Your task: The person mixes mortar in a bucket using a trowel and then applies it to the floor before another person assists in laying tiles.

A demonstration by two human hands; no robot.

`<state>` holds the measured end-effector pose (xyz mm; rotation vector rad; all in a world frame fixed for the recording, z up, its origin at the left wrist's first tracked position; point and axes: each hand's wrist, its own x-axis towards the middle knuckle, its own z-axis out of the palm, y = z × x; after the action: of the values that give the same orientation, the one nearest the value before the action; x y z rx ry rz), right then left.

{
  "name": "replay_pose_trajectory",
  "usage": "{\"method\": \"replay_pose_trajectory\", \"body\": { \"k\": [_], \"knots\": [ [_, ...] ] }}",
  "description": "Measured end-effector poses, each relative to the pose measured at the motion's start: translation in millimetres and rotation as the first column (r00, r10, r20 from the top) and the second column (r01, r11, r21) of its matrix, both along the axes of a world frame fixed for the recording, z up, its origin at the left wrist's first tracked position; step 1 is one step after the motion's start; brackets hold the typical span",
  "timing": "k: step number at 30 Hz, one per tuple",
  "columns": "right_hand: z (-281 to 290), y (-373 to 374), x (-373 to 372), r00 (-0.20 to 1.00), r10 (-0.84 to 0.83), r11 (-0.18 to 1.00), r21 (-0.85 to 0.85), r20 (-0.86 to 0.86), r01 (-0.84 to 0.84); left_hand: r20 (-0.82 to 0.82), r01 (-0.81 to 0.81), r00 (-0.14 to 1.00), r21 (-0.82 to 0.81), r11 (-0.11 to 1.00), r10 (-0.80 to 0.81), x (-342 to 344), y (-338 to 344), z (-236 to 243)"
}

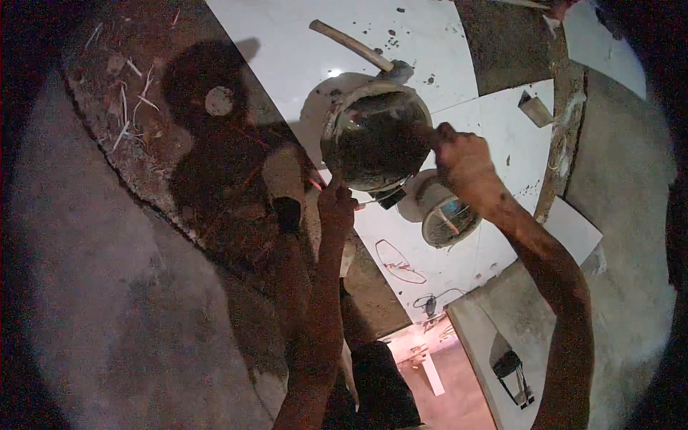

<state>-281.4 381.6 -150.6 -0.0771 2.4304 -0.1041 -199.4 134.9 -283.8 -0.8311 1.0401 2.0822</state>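
A round bucket (329,140) with a dirt-crusted rim stands over white tiles, dark wet-looking material inside it. At its near rim my left hand (337,206) is closed, the fingers against the edge. My right hand (464,165) is closed at the bucket's right rim; a dark end shows at its fingers, but what it grips cannot be made out. Close below the right hand sits a smaller dirty tub (431,228) with a stick and something bluish inside. A thin pale rod or wire and a black piece (390,198) lie between my left hand and the bucket.
Beyond the bucket a wooden-handled hammer (351,44) lies on the white tiles (287,36), among dark crumbs. A wedge-shaped piece (535,111) rests farther right. Bare soil (143,165) with pale scraps borders the left. Near right, a black tool (512,376) lies on a pale slab (476,330).
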Motion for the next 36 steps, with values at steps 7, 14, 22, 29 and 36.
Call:
{"method": "replay_pose_trajectory", "body": {
  "k": [7,14,22,29,36],
  "knots": [
    [-44,-32,48,0.997,0.044,0.996,-0.083,0.058,-0.039,-0.102,0.488,0.797,-0.472,0.734,-0.595,-8,-4,8],
    [-24,-54,98,0.877,-0.473,0.87,-0.114,0.081,0.48,0.006,0.237,0.972,0.032,0.971,-0.237,4,-6,-11],
    [24,-44,156,0.455,-0.889,0.39,-0.443,0.045,0.807,-0.202,0.471,0.712,-0.574,0.67,-0.673,-24,2,33],
    [-58,-50,85,0.777,-0.587,0.792,-0.038,0.227,0.609,-0.068,0.448,0.853,-0.415,0.792,-0.517,-12,-6,17],
    [-84,-41,154,0.288,-0.894,0.223,-0.215,0.342,0.951,-0.023,0.471,0.85,-0.415,0.779,-0.526,-9,-1,25]
  ]
}}
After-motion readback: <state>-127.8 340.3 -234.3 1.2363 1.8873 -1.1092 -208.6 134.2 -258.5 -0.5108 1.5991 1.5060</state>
